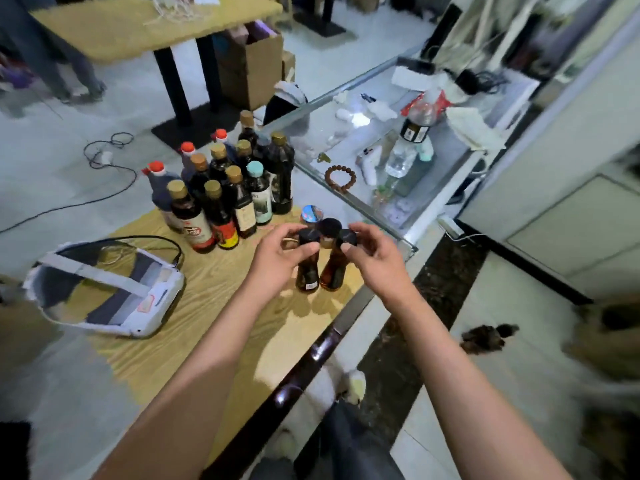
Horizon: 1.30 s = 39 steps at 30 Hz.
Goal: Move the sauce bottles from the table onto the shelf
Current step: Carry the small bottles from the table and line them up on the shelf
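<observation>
Item 1: small black-capped bottle [307, 263], dark contents, standing on the wooden table [207, 289] at frame centre. Your left hand [277, 258] pinches its cap, thumb and fingertips curled round the top, palm to the left of the bottle.

Item 2: second small bottle [335, 268], amber contents, touching the first on its right. Your right hand [375, 258] grips its black cap the same way, from the right.

Item 3: a third black cap [329, 227] just behind the pair, between your two hands (whether either hand touches it cannot be told).

Item 4: blue-lidded jar [311, 213], just above the caps.

Item 5: cluster of tall sauce bottles [221, 188], gold, red and pale-blue caps, upper left of your hands, on the table's far end.

Item 6: white strapped headset [104, 292], lower left on the table.

Item 7: glass counter [408, 140], upper right, carrying a bead bracelet [340, 178] and a clear plastic bottle [408, 147].
</observation>
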{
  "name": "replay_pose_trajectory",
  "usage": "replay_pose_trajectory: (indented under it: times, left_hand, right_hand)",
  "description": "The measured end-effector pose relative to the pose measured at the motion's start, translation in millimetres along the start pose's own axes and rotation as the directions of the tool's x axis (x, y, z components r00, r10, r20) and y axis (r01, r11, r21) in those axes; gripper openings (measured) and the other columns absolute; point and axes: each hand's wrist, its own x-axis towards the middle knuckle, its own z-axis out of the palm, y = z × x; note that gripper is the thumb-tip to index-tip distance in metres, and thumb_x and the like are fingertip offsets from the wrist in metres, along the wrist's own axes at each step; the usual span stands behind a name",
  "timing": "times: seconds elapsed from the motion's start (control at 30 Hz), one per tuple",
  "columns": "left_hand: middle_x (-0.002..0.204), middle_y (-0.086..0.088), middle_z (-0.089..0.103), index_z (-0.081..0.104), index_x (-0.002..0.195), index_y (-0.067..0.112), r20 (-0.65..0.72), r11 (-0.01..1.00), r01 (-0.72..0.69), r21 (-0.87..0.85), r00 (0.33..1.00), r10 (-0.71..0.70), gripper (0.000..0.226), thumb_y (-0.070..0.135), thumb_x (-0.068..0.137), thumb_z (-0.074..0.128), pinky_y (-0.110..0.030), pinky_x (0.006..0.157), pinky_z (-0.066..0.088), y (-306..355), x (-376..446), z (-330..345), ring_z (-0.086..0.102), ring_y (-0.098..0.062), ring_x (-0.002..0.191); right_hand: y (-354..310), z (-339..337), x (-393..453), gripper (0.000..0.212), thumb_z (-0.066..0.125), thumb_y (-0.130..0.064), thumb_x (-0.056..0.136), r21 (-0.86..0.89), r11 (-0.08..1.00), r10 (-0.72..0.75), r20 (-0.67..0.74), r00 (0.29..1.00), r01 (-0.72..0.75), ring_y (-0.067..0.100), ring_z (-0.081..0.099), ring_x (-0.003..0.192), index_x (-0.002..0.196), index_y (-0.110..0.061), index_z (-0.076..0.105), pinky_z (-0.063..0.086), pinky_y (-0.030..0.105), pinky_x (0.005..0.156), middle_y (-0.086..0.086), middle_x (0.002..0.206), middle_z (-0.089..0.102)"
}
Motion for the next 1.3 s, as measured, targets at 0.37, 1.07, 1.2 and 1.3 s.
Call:
replay_pose_trajectory:
  times: [0.37,1.07,1.2,1.3]
  left_hand:
    - [0.092,0.001,0.067,0.054,0.095,0.021,0.416,0.991,-0.096,-0.091,0.901,0.126,0.027,0.012,0.081,0.076,-0.017,0.060,0.051,92.3,-70.6,160.4,0.064,-0.010,0.078]
    - [0.088,0.003,0.069,0.059,0.097,0.019,0.804,0.876,-0.388,-0.285,0.401,0.439,0.035,0.029,0.073,0.083,-0.025,0.064,0.058,219.6,-489.8,590.2,0.068,-0.009,0.078]
    - [0.093,0.005,0.071,0.060,0.098,0.027,0.835,0.838,-0.421,-0.347,0.269,0.480,0.043,0.048,0.068,0.082,-0.038,0.071,0.060,238.3,-560.7,642.9,0.070,-0.011,0.083]
    - [0.093,0.005,0.071,0.059,0.096,0.029,0.861,0.846,-0.366,-0.387,0.184,0.474,0.038,0.043,0.070,0.083,-0.044,0.073,0.061,255.4,-602.0,675.9,0.070,-0.014,0.085]
  right_hand:
    - [-16.5,-163.0,-139.5,0.017,0.075,-0.025,0.085,0.170,0.986,0.080,-0.486,0.870,0.004,0.019,0.070,0.087,0.098,-0.014,0.071,0.056,0.030,0.074,0.011,0.096,0.074]
    - [37.1,-534.2,-603.9,0.048,0.087,-0.038,0.071,-0.182,0.983,-0.173,-0.968,0.180,-0.037,-0.002,0.045,0.051,0.083,-0.015,0.046,0.038,0.012,0.051,-0.004,0.069,0.050]
    - [41.7,-580.2,-682.2,0.050,0.085,-0.049,0.068,-0.204,0.975,-0.202,-0.979,0.030,-0.089,0.010,0.048,0.059,0.076,-0.023,0.043,0.042,0.027,0.055,0.000,0.069,0.051]
    - [42.2,-608.4,-728.0,0.054,0.083,-0.052,0.068,-0.203,0.978,-0.206,-0.977,-0.050,-0.053,0.016,0.046,0.062,0.081,-0.021,0.041,0.042,0.039,0.057,0.005,0.069,0.047]
